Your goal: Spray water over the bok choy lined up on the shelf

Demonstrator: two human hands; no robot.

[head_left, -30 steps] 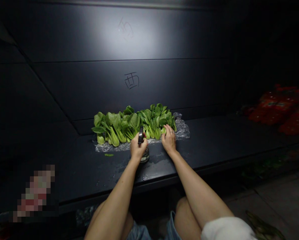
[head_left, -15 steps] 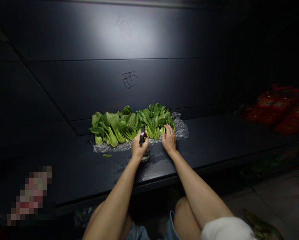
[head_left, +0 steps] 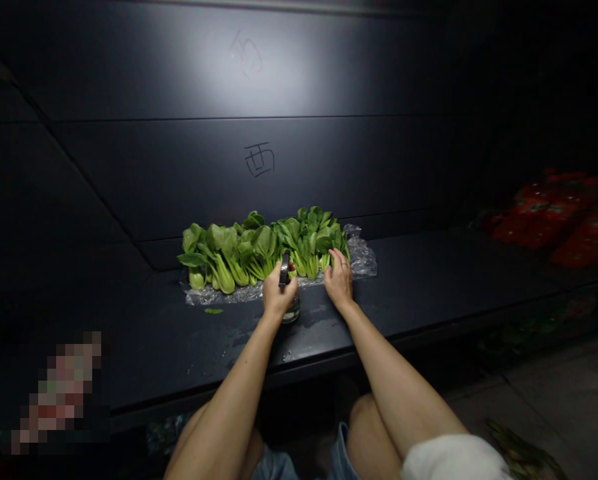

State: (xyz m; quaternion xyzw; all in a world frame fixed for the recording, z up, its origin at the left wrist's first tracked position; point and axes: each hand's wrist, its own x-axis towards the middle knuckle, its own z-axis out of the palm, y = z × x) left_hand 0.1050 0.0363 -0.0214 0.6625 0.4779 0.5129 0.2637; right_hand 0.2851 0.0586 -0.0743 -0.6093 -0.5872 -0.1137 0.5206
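Note:
Several heads of bok choy (head_left: 226, 257) lie in a row on crinkled clear plastic (head_left: 363, 259), leaves toward the back panel and pale stems toward me. In front of the middle of the row, my left hand (head_left: 279, 295) is wrapped around a spray bottle (head_left: 291, 311) with a black trigger head; the bottle's clear body shows partly below the fingers. My right hand (head_left: 339, 280) rests at the right end of the row, fingers stretched out against or just before the stems. A ring is on one of its fingers. Whether its fingertips press on the stems, I cannot tell.
The dark shelf (head_left: 419, 267) has water drops near its front edge. A loose green leaf (head_left: 213, 311) lies left of the bottle. Red packages (head_left: 543, 207) are stacked at the right. Behind rises a dark panel (head_left: 179, 173) with marker writing. A pixelated patch covers the lower left.

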